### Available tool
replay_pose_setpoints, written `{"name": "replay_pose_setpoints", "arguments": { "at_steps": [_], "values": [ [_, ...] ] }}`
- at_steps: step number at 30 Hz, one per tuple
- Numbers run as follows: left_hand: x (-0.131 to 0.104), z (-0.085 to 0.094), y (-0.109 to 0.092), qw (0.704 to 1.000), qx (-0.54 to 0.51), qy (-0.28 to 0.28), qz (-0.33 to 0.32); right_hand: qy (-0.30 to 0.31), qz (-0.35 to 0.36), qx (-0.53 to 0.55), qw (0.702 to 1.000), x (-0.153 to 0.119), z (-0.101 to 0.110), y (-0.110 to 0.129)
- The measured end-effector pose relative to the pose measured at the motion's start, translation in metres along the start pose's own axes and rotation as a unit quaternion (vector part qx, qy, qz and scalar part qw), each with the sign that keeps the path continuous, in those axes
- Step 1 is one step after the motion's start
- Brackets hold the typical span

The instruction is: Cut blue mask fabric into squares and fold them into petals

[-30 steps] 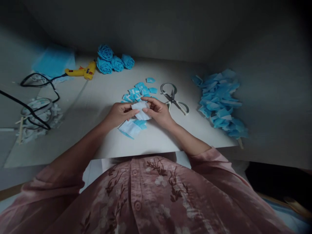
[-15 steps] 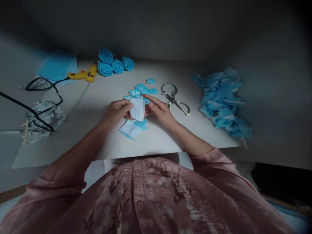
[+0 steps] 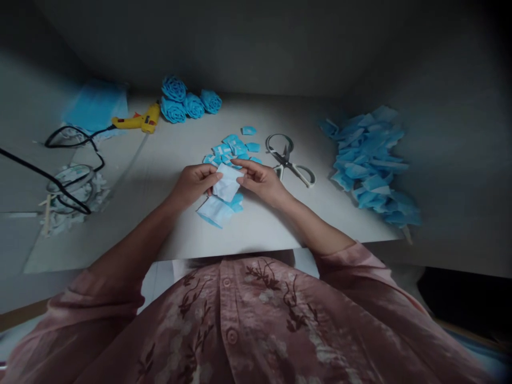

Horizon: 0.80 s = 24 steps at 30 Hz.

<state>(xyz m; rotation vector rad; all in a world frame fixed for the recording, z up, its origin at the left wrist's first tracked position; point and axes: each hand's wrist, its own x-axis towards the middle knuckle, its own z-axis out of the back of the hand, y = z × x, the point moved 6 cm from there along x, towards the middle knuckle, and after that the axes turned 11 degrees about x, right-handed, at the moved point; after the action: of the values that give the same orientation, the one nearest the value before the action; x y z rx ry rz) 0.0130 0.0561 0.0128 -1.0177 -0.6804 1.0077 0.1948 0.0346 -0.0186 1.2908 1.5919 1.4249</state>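
Observation:
A small white piece of fabric [image 3: 227, 183] is held up between both hands above the table. My left hand [image 3: 194, 183] pinches its left edge between thumb and fingers. On the opposite side, my right hand [image 3: 262, 181] grips the right edge, thumb in front. Just beyond the hands lie several small blue pieces [image 3: 234, 144], partly covered by the fingers. Beneath the held piece, a white and blue piece [image 3: 215, 210] rests on the table. Open scissors [image 3: 286, 161] lie to the right of my right hand.
Blue fabric roses [image 3: 194, 106] stand at the back beside a yellow glue gun [image 3: 149, 119] with a black cord. Blue sheets [image 3: 96, 106] lie far left, above a round container [image 3: 70, 178] amid white scraps. A blue fabric heap [image 3: 372, 160] covers the table's right side [image 3: 320, 224].
The white piece has turned and tilted in the hands. My right thumb has moved onto its right edge, where the fingers were more spread before. The view has shifted slightly.

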Motion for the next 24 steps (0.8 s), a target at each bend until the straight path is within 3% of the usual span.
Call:
{"name": "replay_pose_setpoints", "arguments": {
  "at_steps": [6, 11, 15, 18, 21, 24],
  "values": [
    [-0.001, -0.004, 0.002, 0.999, 0.045, 0.018, -0.023, 0.011, -0.019, 0.008, 1.0, -0.002, 0.0, 0.014],
    [-0.004, -0.015, 0.003, 0.997, 0.053, 0.048, -0.031, 0.021, -0.028, 0.011, 0.999, -0.003, -0.008, 0.009],
    [-0.003, -0.015, 0.002, 0.998, -0.001, 0.065, -0.019, -0.028, 0.006, 0.022, 0.999, -0.002, -0.003, 0.012],
    [0.0, -0.003, 0.0, 0.999, -0.007, 0.031, -0.014, -0.049, 0.018, 0.021, 0.998, -0.001, 0.003, 0.015],
    [0.002, 0.007, -0.001, 1.0, -0.011, -0.011, -0.01, -0.029, 0.004, 0.02, 0.999, 0.0, 0.003, 0.014],
    [0.003, 0.007, -0.001, 0.999, -0.032, -0.012, -0.002, -0.018, -0.014, 0.02, 1.0, -0.001, 0.002, 0.012]
  ]
}}
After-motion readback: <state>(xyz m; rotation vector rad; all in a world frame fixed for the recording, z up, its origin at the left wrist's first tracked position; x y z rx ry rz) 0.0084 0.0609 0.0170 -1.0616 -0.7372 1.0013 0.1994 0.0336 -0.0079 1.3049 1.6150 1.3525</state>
